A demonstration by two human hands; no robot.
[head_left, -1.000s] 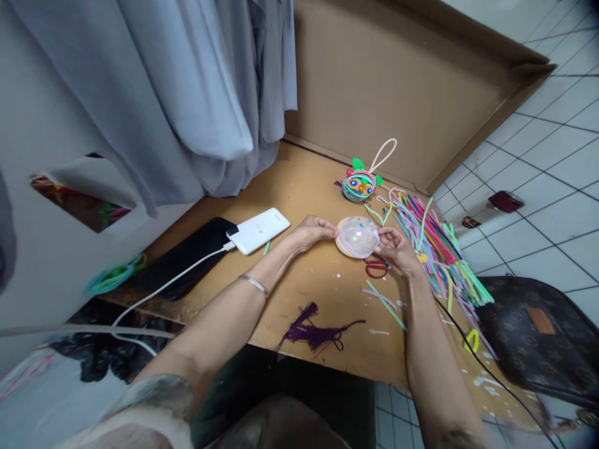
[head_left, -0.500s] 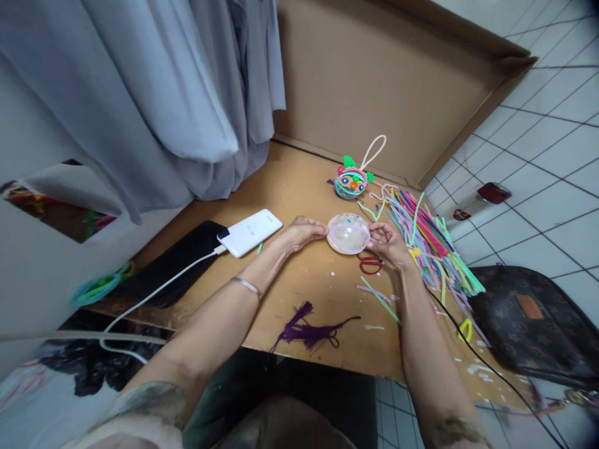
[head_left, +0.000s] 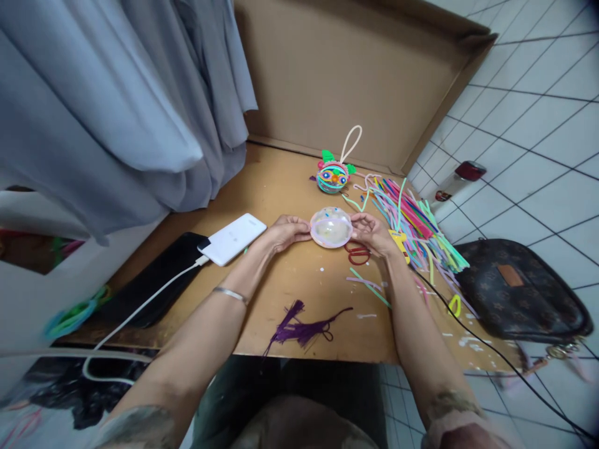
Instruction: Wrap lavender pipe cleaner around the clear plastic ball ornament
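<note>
A clear round ball (head_left: pixel 331 228) with a pale lilac strip across it is held between my two hands over the wooden table. My left hand (head_left: pixel 290 232) pinches its left edge, and my right hand (head_left: pixel 369 232) grips its right edge. Behind it sits a decorated ball (head_left: pixel 332 178) with blue eyes, green ears and a white loop. Red-handled scissors (head_left: pixel 358 254) lie by my right hand. Purple tassels (head_left: pixel 304 329) rest near the table's front edge.
Colourful fuzzy sticks (head_left: pixel 412 215) are heaped at the right, beside a dark patterned bag (head_left: pixel 524 293). A white power bank (head_left: pixel 234 238) with a cable and a black case (head_left: pixel 150 284) lie left. Cardboard (head_left: pixel 341 81) stands behind, and a grey curtain (head_left: pixel 140 93) hangs at the left.
The whole view has shifted, so the table things appear further left. Both hands keep their hold on the clear ball, which seems slightly tilted compared with before.
</note>
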